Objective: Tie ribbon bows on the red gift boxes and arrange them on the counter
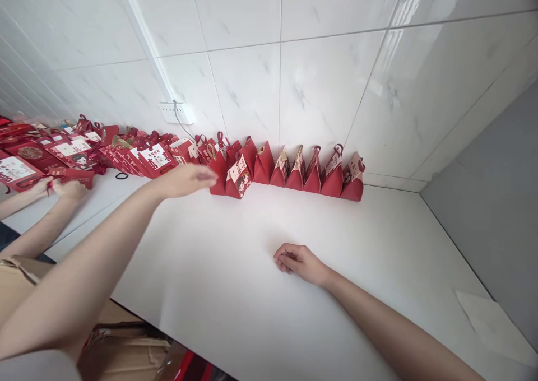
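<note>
My left hand (185, 180) stretches across the table with its fingers extended, slightly blurred, in front of a red candy gift box (217, 180). Whether the fingertips touch that box cannot be made out. Beside it stands another gift box (239, 177) with a pink printed flap and cartoon figures. My right hand (299, 262) rests on the white table (235, 291), fingers loosely curled in, and nothing shows in them. A row of folded red gift boxes with ribbon loops, among them one at the right end (353, 178), lines the wall behind.
At the left, another person's hands (69, 187) hold a red card box with a ribbon. Red printed packaging (155, 158) is heaped along the wall, below a power socket (176, 112). A black ring (121, 176) lies nearby. Cardboard boxes (130, 353) stand below the table edge.
</note>
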`<move>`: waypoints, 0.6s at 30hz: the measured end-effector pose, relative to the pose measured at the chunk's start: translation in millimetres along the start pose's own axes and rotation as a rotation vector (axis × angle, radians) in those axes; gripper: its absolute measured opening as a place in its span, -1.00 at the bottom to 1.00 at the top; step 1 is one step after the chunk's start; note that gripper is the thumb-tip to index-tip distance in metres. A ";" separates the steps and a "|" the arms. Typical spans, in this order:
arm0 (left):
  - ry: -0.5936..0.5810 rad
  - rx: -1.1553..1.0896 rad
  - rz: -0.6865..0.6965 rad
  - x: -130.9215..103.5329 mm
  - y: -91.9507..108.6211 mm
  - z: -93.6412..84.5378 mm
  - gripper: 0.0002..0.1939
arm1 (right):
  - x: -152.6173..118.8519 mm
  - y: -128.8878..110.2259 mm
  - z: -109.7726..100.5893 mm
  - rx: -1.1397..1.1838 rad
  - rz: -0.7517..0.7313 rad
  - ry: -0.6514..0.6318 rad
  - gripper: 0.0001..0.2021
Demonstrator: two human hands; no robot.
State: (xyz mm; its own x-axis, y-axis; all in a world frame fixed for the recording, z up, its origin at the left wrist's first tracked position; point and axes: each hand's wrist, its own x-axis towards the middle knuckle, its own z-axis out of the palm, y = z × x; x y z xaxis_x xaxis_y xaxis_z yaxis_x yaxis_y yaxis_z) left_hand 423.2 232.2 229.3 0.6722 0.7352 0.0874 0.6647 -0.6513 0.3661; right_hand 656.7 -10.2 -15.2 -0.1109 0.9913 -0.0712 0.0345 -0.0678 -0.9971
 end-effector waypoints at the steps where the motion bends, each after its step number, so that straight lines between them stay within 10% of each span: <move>1: 0.104 -0.080 0.016 19.4 5.4 9.9 -0.51 | 0.1 0.4 0.5 -0.001 -0.009 0.002 -0.64; 7: 0.599 -0.368 -0.071 93.7 13.5 91.3 -0.55 | 0.5 1.5 2.5 -0.015 -0.053 0.015 -0.74; 13: 0.542 -0.427 -0.322 91.0 -17.2 168.6 -0.52 | 1.5 1.0 0.6 -0.046 -0.067 0.004 -0.77; 18: 0.397 -0.554 -0.357 59.6 -30.1 197.3 -0.44 | 0.3 2.3 1.8 -0.099 -0.077 0.013 -0.72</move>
State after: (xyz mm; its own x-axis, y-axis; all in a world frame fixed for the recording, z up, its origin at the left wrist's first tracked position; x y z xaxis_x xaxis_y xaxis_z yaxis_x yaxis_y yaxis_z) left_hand 507.6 258.4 40.7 0.2111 0.9635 0.1644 0.4882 -0.2496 0.8363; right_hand 654.9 -10.3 -17.6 -0.1038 0.9946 0.0061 0.1242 0.0191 -0.9921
